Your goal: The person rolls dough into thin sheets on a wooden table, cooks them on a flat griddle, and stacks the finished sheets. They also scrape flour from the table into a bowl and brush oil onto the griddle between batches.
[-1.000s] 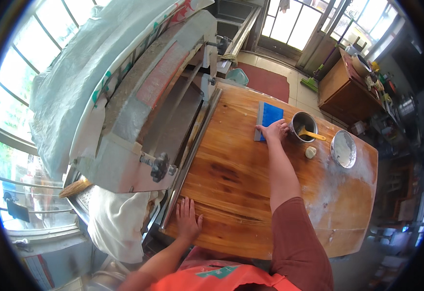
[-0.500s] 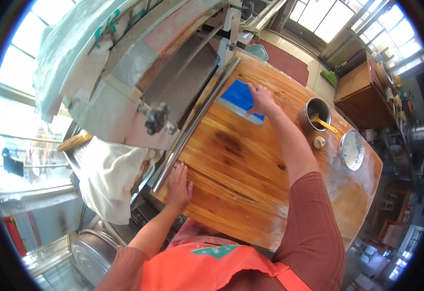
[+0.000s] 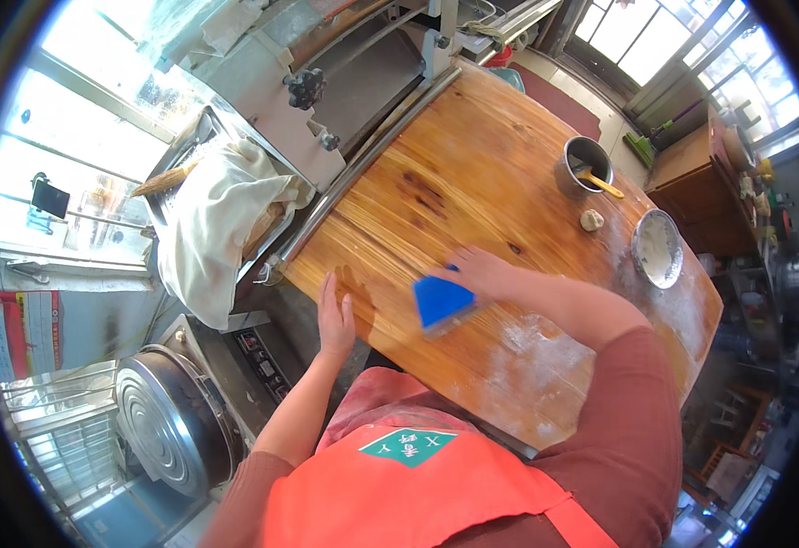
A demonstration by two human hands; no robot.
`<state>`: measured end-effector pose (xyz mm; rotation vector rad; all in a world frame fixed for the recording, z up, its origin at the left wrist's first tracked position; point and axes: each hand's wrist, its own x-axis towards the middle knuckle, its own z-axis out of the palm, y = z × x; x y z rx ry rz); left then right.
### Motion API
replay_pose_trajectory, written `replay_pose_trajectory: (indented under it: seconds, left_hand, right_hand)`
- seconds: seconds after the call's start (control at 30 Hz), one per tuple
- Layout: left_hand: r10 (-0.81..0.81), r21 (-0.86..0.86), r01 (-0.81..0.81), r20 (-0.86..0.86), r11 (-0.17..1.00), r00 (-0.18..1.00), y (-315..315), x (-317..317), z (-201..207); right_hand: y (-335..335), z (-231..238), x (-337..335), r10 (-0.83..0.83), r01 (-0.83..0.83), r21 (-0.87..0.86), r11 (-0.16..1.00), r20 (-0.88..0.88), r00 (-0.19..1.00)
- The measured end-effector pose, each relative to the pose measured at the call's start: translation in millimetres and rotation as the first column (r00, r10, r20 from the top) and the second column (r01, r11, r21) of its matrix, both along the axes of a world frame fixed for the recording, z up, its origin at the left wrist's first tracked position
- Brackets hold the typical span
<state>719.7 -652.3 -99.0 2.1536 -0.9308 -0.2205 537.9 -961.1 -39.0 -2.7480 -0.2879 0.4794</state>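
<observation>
My right hand grips a blue dough scraper at its upper right. The scraper's straight edge is on or just over the wooden worktop, near its front side. At the worktop's front-left edge my left hand is held with fingers straight and nothing in it. Whether it touches the wood I cannot tell. A small dough lump lies farther right. Beyond it stands a metal pot with a yellow-handled tool inside. Nearer the right edge is a bowl of white flour.
Loose flour dusts the front right of the worktop. Along the left side runs a machine with black knobs and a metal rail. A white cloth covers a tray beside it. At lower left sits a round lidded pan.
My right hand has drawn the scraper from the far left of the worktop toward me. My left hand has moved off the flat surface by the rail to the front edge.
</observation>
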Motion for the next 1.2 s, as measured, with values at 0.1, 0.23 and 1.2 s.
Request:
replay_pose_trajectory:
  seconds: [0.1, 0.23, 1.2]
  left_hand:
    - [0.063, 0.001, -0.063, -0.002, 0.998, 0.998, 35, -14, 13]
    - [0.118, 0.021, -0.118, -0.015, 0.993, 0.993, 59, -17, 31]
    - [-0.116, 0.099, 0.133, -0.163, 0.986, 0.980, 30, 167, -32]
  right_hand:
    - [-5, 27, -96, -0.159, 0.156, -0.035, 0.987, -0.095, 0.983]
    - [-15, 45, -152, -0.564, 0.561, 0.074, 0.825, 0.023, 0.826]
    - [363, 13, -169, -0.960, 0.816, 0.515, -0.263, -0.054, -0.275]
